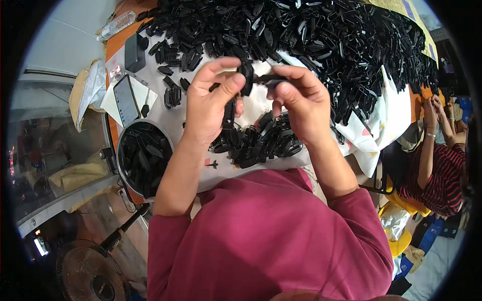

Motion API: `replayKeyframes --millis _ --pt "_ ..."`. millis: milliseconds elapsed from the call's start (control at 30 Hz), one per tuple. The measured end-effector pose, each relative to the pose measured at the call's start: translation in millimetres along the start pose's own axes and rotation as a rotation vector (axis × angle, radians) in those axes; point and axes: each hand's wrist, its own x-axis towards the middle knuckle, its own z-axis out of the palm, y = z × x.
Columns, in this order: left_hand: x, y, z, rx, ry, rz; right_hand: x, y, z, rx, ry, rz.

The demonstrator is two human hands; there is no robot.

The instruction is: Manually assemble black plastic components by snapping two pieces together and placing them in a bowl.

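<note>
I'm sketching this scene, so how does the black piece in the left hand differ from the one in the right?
The left piece, in the left hand, runs up and down in the picture; the right piece, in the right hand, runs sideways. The left piece looks broader; the right piece looks slimmer, though partly covered. Both are black.

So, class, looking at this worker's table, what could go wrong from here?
The dark piece pinched in the right hand could slip into the loose parts below and be hard to pick out. The round tub of black pieces, near the table edge, might get bumped and spill.
</note>
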Motion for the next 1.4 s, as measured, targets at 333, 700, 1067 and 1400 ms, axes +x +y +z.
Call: replayKeyframes --millis 333,700,1067,1400 --pt "-5 -7 0 0.232 -0.045 0.185 1 -6 2 -0.764 -0.013 -0.491" --pt "-10 -28 10 -0.133 -0.010 -0.074 -5 6 -4 -1.154 -0.012 -0.720" --pt "-60 -12 -31 0.112 0.192 -0.096 -12 44 12 -0.367 -0.289 0.139" --pt "-125 21 -122 1.953 0.696 0.432 62 52 -49 -2.169 -0.295 -0.312"
